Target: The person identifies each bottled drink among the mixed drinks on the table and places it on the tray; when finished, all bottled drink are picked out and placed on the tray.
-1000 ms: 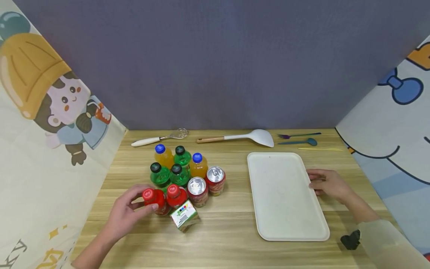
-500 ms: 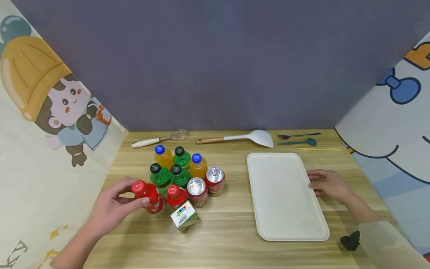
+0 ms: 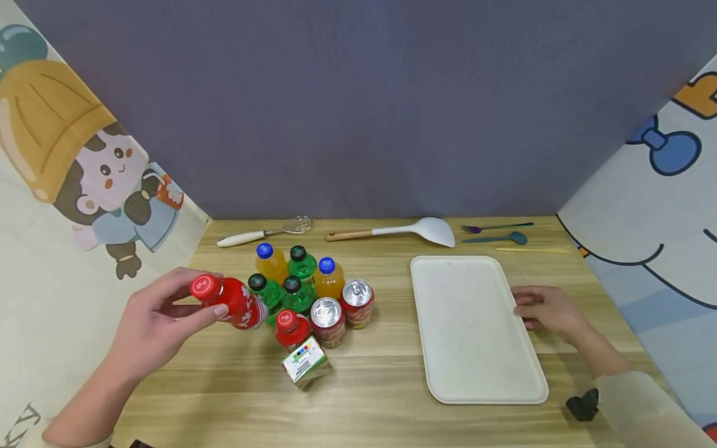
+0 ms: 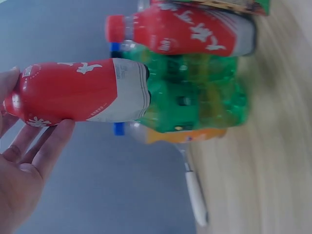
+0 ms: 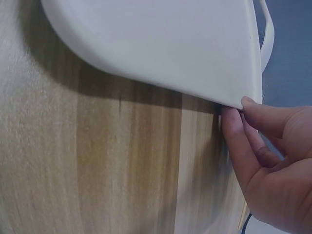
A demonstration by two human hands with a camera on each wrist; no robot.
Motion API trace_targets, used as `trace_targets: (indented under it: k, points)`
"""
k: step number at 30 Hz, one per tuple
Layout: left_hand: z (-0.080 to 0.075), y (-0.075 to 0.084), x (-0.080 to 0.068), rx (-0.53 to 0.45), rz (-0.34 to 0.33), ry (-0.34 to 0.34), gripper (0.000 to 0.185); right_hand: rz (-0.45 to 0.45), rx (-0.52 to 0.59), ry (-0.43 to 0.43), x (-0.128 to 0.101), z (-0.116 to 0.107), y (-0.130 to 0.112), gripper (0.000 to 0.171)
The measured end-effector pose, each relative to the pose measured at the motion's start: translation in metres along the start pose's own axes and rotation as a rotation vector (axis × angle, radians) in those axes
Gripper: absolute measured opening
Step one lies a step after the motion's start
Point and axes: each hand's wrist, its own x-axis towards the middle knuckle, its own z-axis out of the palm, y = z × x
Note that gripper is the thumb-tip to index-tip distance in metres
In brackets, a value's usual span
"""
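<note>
In the head view my left hand grips a red-labelled drink bottle near its neck. The bottle is raised above the table and tilted, its red cap toward the hand; the left wrist view shows its pale base in front of the green bottles. A second red bottle stands among the grouped drinks. Over on the right, my right hand pinches the right edge of a white tray, thumb on top of the rim and fingers below in the right wrist view.
Beside the red bottle stand two soda cans, green bottles, orange drink bottles and a small carton. Along the back lie a whisk, a spatula, a fork, a spoon and a yellow knife.
My left hand has drawn the red bottle leftward out of the group, lifting and tilting it. The right hand and tray have stayed in place.
</note>
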Motion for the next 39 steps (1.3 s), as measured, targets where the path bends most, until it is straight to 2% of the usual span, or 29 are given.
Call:
trace_targets:
  k: [7,12,21,28,33,39]
  points:
    - [0.002,0.019,0.024,-0.019,0.037,0.010,0.046,-0.002,-0.009,0.006,-0.002,-0.001,-0.003,0.063]
    - [0.013,0.034,0.044,-0.066,0.048,-0.023,0.044,0.004,-0.012,0.012,-0.003,0.000,-0.004,0.061]
    - [0.054,0.050,0.078,-0.195,0.034,-0.159,0.038,0.003,-0.007,0.035,-0.004,0.004,-0.007,0.059]
    - [0.087,0.057,0.105,-0.230,-0.043,-0.289,0.037,0.016,-0.002,0.042,-0.004,0.004,-0.006,0.059]
    - [0.105,0.061,0.122,-0.224,-0.058,-0.320,0.040,0.037,0.009,0.041,-0.003,0.004,-0.005,0.060]
    - [0.128,0.061,0.141,-0.278,-0.071,-0.351,0.039,0.043,0.014,0.045,-0.002,0.004,-0.004,0.060]
